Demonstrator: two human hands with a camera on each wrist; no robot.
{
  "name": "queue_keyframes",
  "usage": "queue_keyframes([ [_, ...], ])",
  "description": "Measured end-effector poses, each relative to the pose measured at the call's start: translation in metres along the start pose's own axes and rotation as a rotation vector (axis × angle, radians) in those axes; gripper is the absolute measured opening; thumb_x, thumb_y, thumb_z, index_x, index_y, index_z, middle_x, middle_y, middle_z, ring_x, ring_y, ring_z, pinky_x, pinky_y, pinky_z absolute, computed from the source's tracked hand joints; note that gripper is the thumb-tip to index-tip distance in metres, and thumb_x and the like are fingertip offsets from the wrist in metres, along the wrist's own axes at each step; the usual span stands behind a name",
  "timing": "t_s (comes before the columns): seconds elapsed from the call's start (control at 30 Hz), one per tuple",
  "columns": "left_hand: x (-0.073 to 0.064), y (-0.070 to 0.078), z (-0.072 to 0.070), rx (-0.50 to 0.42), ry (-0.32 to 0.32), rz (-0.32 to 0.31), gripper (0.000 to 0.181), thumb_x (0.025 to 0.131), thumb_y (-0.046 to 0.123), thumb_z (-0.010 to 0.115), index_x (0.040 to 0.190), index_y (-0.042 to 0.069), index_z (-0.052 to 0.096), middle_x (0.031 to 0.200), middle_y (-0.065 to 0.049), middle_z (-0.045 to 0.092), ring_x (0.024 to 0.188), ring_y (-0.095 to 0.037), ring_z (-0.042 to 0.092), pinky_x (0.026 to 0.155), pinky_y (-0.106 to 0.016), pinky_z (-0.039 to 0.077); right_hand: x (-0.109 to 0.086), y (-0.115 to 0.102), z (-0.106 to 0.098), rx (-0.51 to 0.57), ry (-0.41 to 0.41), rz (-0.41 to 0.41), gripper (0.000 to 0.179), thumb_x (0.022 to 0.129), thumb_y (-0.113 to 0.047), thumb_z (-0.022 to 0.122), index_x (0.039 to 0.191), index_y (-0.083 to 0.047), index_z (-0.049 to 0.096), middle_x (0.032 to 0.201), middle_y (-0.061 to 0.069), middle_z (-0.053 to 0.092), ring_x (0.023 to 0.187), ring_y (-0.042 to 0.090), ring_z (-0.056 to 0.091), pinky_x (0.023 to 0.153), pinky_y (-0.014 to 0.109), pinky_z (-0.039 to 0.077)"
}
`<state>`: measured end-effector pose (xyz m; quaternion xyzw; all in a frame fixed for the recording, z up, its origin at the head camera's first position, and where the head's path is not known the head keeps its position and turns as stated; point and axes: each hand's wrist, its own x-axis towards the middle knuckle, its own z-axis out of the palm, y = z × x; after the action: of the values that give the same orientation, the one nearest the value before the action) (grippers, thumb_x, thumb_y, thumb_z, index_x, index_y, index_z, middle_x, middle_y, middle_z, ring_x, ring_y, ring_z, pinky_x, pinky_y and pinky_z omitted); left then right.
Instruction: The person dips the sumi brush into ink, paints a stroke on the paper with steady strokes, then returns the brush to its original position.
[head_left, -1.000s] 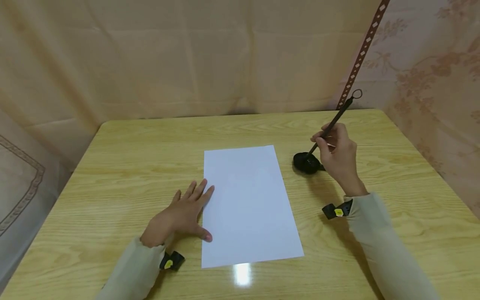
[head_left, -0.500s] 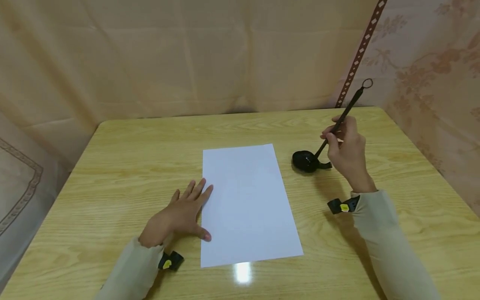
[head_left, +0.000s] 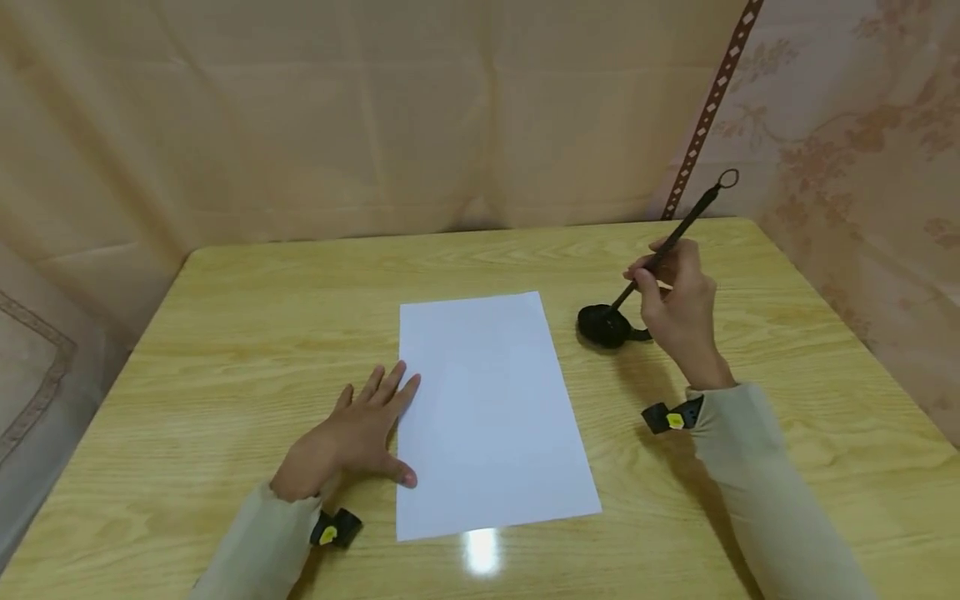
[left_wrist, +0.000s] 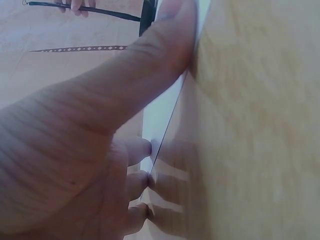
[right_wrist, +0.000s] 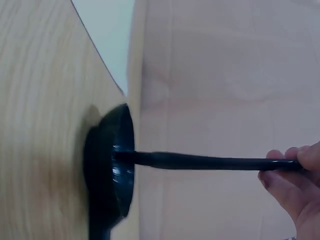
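Observation:
A blank white sheet of paper lies on the table. My left hand rests at its left edge, fingers spread, with the thumb and some fingertips touching the paper. Right of the sheet sits a small black ink dish with a short curved handle. Between thumb and fingers, my right hand pinches a dark writing brush with a loop at its top end. The brush slants, its lower end inside the dish; the right wrist view shows the brush entering the dish, its tip hidden.
The wood-grain table reaches back to a beige curtain. A patterned cloth hangs at the right. Cameras on straps are worn at both wrists.
The brush first shifted right to the dish's handle side, then came back left and lower into the dish's middle. My left hand and the paper stay in place; the head view shifted slightly.

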<state>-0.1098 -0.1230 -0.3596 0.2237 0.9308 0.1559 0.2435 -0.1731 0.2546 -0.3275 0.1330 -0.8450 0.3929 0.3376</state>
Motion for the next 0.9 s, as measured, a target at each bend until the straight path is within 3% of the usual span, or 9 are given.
queue_keyframes([
  [0.07,0.0,0.0,0.0,0.001,0.003,-0.002,0.126,0.062,0.053,0.082,0.154,0.007,0.01,0.16,-0.018,-0.005,0.145,-0.044,-0.006,0.106,-0.073,0.003,0.0,0.001,0.001,-0.031,-0.006,-0.002,0.028,0.091,0.002,0.058,0.114,0.012,0.047,0.094,0.024,0.065,0.081,-0.002,0.063,0.069,-0.002,0.042],
  [0.13,0.0,0.0,0.0,-0.001,0.003,-0.002,0.126,0.062,0.053,0.082,0.154,0.007,0.009,0.16,-0.018,-0.006,0.145,-0.044,-0.007,0.106,-0.073,0.002,0.001,0.002,0.0,-0.076,0.003,0.007,0.029,0.089,0.001,0.062,0.113,0.011,0.048,0.093,0.024,0.065,0.08,-0.001,0.062,0.066,-0.004,0.039],
  [0.33,0.0,-0.002,-0.001,-0.002,0.005,0.003,0.126,0.062,0.052,0.082,0.154,0.006,0.01,0.159,-0.019,-0.006,0.144,-0.045,-0.007,0.106,-0.073,0.002,0.003,0.006,-0.002,-0.103,0.062,0.02,0.031,0.087,-0.003,0.067,0.109,0.01,0.05,0.091,0.023,0.065,0.079,-0.024,0.048,0.065,-0.004,0.037],
  [0.53,-0.001,-0.003,-0.001,0.0,0.009,0.013,0.125,0.063,0.053,0.082,0.153,0.006,0.009,0.159,-0.02,-0.005,0.144,-0.045,-0.006,0.106,-0.073,0.003,0.004,0.002,-0.002,-0.138,0.061,0.018,0.03,0.087,-0.006,0.067,0.107,0.009,0.05,0.09,0.022,0.066,0.08,-0.019,0.047,0.066,-0.005,0.036],
  [0.63,-0.001,-0.003,-0.001,-0.001,0.009,0.012,0.125,0.063,0.053,0.082,0.154,0.007,0.008,0.159,-0.019,-0.006,0.145,-0.045,-0.007,0.106,-0.073,0.003,0.005,0.0,-0.004,-0.139,0.09,0.013,0.029,0.087,-0.004,0.067,0.107,0.009,0.051,0.089,0.021,0.067,0.078,-0.007,0.057,0.066,-0.005,0.036],
  [0.8,-0.002,-0.002,-0.001,0.007,0.01,0.004,0.125,0.063,0.053,0.082,0.154,0.007,0.008,0.159,-0.019,-0.006,0.144,-0.045,-0.007,0.106,-0.073,0.003,0.006,-0.004,-0.004,-0.134,0.04,-0.006,0.028,0.089,-0.005,0.064,0.11,0.008,0.05,0.091,0.022,0.067,0.081,0.031,0.069,0.067,-0.005,0.035],
  [0.9,-0.003,-0.002,-0.001,0.011,0.01,0.003,0.125,0.063,0.054,0.081,0.154,0.007,0.008,0.16,-0.019,-0.007,0.145,-0.044,-0.007,0.106,-0.073,0.003,0.006,-0.006,-0.005,-0.143,0.031,-0.001,0.027,0.089,-0.002,0.063,0.11,0.008,0.05,0.091,0.023,0.067,0.082,0.036,0.069,0.067,-0.006,0.033],
])
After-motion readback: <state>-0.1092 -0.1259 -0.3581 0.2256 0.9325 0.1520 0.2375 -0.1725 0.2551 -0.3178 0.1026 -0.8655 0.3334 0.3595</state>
